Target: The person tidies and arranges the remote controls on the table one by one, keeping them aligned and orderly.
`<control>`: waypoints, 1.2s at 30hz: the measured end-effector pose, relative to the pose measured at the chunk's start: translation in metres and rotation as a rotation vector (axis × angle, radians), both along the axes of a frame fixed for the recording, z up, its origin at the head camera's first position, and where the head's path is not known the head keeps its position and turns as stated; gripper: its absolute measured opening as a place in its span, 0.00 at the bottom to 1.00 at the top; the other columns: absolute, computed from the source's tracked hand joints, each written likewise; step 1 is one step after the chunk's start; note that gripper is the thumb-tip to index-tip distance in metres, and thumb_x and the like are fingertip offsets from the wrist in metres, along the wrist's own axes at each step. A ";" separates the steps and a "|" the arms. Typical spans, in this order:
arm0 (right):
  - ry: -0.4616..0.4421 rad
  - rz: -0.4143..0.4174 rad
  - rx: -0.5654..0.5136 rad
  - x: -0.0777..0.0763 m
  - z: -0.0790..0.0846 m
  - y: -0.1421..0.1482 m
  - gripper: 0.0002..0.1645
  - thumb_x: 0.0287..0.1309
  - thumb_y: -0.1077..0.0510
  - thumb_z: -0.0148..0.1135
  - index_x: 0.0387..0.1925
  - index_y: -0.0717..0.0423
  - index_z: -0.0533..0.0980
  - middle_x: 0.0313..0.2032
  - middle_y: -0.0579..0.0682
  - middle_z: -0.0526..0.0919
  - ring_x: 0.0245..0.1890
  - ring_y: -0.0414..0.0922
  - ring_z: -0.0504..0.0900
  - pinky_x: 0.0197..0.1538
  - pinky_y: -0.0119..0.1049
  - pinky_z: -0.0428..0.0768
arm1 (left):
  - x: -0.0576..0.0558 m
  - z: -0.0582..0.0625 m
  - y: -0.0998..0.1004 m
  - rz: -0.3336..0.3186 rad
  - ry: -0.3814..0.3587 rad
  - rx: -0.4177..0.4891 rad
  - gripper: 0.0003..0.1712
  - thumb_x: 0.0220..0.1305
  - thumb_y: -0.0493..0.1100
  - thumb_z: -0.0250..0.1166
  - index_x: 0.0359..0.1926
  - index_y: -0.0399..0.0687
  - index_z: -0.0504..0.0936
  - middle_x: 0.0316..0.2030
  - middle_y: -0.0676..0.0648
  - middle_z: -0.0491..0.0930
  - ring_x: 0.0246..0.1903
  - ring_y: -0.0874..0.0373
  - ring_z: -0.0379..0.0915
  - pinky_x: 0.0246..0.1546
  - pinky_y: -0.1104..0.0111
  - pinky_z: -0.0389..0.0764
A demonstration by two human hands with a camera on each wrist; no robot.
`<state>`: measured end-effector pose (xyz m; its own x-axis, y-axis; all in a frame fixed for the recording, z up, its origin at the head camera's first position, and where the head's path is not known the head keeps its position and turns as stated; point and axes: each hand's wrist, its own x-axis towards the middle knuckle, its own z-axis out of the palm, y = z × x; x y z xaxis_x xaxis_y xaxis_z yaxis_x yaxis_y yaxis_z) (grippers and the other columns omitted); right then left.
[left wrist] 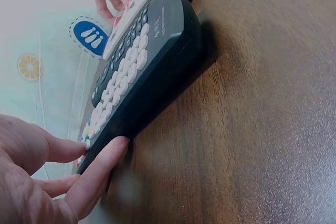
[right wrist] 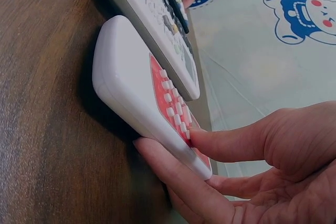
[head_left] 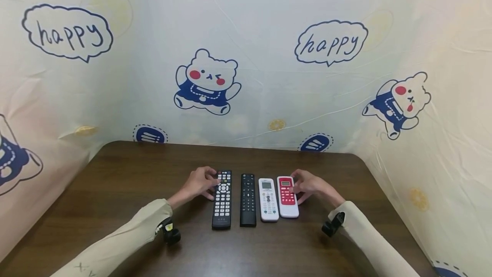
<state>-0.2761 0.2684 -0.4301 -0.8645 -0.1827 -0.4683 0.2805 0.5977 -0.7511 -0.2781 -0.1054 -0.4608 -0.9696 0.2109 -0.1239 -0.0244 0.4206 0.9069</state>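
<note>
Four remote controls lie side by side on the brown table. At the left end is a long black remote control with white buttons (head_left: 222, 202); my left hand (head_left: 197, 183) pinches its far part, thumb on the button face and a finger (left wrist: 102, 169) along its side. A white remote control with a red button panel (head_left: 288, 208) is at the right end. My right hand (head_left: 311, 185) grips that one by its far part, the thumb (right wrist: 231, 142) on the red panel and a finger against its side edge. Fingers behind each remote are partly hidden.
Between the held remotes lie a slim black remote control (head_left: 247, 200) and a white remote control with a small screen (head_left: 268, 202). The wooden table (head_left: 153, 166) meets a printed cloth backdrop (head_left: 265, 80) at the back and sides. Each wrist carries a small black camera (head_left: 171, 235).
</note>
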 end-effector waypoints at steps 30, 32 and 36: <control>0.028 0.039 0.014 -0.003 -0.004 0.016 0.34 0.69 0.65 0.64 0.70 0.68 0.62 0.47 0.64 0.77 0.44 0.54 0.82 0.43 0.46 0.91 | -0.005 0.004 -0.017 -0.046 0.091 -0.004 0.21 0.73 0.34 0.65 0.62 0.29 0.75 0.45 0.33 0.81 0.41 0.43 0.86 0.36 0.58 0.91; 0.056 0.019 0.011 -0.003 -0.004 0.018 0.31 0.70 0.64 0.63 0.69 0.69 0.64 0.46 0.63 0.78 0.43 0.53 0.82 0.43 0.46 0.91 | -0.010 0.005 -0.020 -0.062 0.125 -0.019 0.21 0.74 0.36 0.64 0.63 0.30 0.76 0.46 0.34 0.82 0.44 0.42 0.85 0.40 0.58 0.91; 0.229 -0.014 -0.027 -0.001 -0.003 0.016 0.24 0.71 0.66 0.59 0.64 0.72 0.68 0.48 0.66 0.79 0.46 0.56 0.84 0.47 0.49 0.90 | -0.015 0.006 -0.030 -0.121 0.214 -0.129 0.23 0.75 0.40 0.64 0.66 0.36 0.76 0.52 0.36 0.82 0.50 0.42 0.83 0.46 0.54 0.89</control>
